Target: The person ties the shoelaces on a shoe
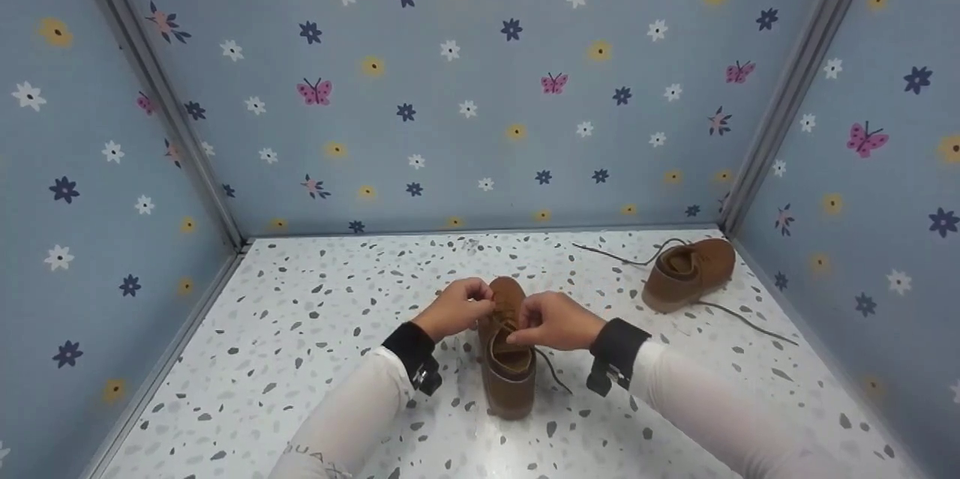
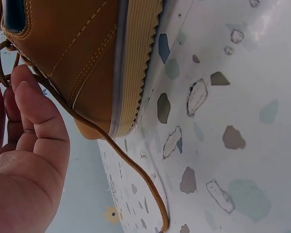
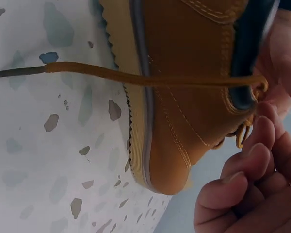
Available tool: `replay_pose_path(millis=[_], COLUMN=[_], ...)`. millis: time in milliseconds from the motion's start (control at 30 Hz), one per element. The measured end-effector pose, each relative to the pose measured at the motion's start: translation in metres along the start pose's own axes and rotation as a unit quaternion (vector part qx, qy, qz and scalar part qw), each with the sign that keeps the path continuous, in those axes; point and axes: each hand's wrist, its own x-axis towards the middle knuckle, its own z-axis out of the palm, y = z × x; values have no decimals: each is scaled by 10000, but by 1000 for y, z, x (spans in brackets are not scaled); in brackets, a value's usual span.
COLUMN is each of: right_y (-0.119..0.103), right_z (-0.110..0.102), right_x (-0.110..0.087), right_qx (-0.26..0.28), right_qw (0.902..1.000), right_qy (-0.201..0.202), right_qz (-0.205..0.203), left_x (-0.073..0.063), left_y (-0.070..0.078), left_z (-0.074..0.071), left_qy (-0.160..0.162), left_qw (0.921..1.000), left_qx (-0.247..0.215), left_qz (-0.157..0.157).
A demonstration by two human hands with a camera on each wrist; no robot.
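A brown lace-up shoe (image 1: 510, 393) stands upright on the speckled surface, toe pointing away from me. At the left side of its lacing my left hand (image 1: 454, 308) pinches the shoelace (image 2: 131, 162), whose loose end trails down past the toe in the left wrist view. My right hand (image 1: 559, 321) is over the shoe's opening, thumb and fingers pinching lace close to the top of the tongue. In the right wrist view a lace end (image 3: 102, 73) with a dark tip hangs across the shoe's side. Fingers partly hide the lacing, so any loop or knot there is unclear.
A second brown shoe (image 1: 686, 274) stands at the back right, its laces spread loose on both sides. Blue flowered panels (image 1: 480, 127) wall in the white speckled surface (image 1: 315, 359) at the back, left and right.
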Motion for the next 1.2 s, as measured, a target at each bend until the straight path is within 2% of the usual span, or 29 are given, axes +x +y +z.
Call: replay_pose_path(millis=[200, 467, 867, 1200], right_y=[-4, -5, -3, 0], right_z=[8, 7, -2, -4], right_x=[3, 2, 4, 8], right_qx=[-300, -330, -200, -163], right_qw=[9992, 9994, 9998, 9998], right_qy=[202, 84, 21, 38], right_qz=[148, 51, -39, -54], left_x=[-1, -2, -1, 1], left_y=[1, 0, 0, -1], left_z=[0, -2, -2, -3], left_qy=[-17, -125, -34, -67], left_qw=[9999, 9999, 9997, 9999], left_qx=[-33, -75, -212, -142], left_qz=[-96, -8, -153, 35])
